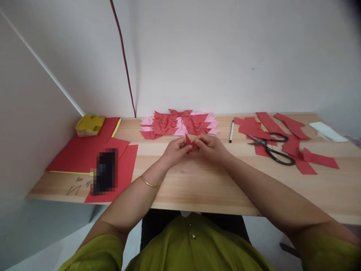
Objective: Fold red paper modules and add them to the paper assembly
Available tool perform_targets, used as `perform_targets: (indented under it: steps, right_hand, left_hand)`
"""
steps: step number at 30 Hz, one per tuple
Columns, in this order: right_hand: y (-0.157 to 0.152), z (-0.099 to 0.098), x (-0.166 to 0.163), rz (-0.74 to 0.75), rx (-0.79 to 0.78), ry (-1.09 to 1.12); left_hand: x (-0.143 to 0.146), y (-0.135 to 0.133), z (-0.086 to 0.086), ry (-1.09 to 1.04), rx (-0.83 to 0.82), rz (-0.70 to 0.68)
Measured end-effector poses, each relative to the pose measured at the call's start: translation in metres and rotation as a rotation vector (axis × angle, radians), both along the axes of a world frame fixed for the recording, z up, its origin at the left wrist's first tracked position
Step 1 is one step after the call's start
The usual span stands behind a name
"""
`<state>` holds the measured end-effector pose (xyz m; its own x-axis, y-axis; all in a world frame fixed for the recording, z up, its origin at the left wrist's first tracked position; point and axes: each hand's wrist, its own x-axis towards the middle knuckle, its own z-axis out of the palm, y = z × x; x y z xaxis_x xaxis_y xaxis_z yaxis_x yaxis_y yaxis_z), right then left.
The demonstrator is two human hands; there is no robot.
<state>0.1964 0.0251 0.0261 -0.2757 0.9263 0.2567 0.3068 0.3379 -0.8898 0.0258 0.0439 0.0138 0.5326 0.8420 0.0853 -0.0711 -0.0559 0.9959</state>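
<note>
Between my two hands, over the middle of the wooden table, is a small folded piece of red paper (pixel 188 140) with a pointed tip sticking up. My left hand (pixel 177 149) pinches it from the left, and my right hand (pixel 210 146) grips its right side. Fingers cover much of the paper, so its full shape is hidden. Just beyond my hands, by the wall, lie rows of red and pink folded paper pieces (pixel 194 124) with pointed ends.
Black-handled scissors (pixel 265 143) lie on red paper scraps (pixel 295 145) at the right, near a marker (pixel 231 131) and white paper (pixel 328 131). Left are red sheets (pixel 81 150), a yellow packet (pixel 90 125) and a blurred dark object (pixel 105 171). The table's edge (pixel 197 210) runs before me.
</note>
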Motion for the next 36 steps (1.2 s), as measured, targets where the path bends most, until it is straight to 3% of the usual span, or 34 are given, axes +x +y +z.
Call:
perform_targets:
  steps: [6,14,21,30,36]
  right_hand:
    - [0.004,0.0,0.004,-0.059,0.014,0.038]
    - [0.002,-0.005,0.001,0.001,0.094,-0.058]
    - [-0.001,0.003,0.001,0.002,0.188,-0.185]
    - [0.006,-0.001,0.008,0.042,-0.056,-0.006]
    - [0.003,0.001,0.004,0.017,0.108,-0.163]
  left_hand:
    - [0.0,-0.001,0.003,0.085,0.01,0.122]
    - [-0.003,-0.004,0.005,0.318,0.273,0.166]
    - [-0.005,-0.004,0.009,0.359,0.276,0.106]
    - [-0.006,-0.003,0.007,0.387,0.232,0.092]
    - [-0.005,-0.001,0.004,0.417,0.248,0.099]
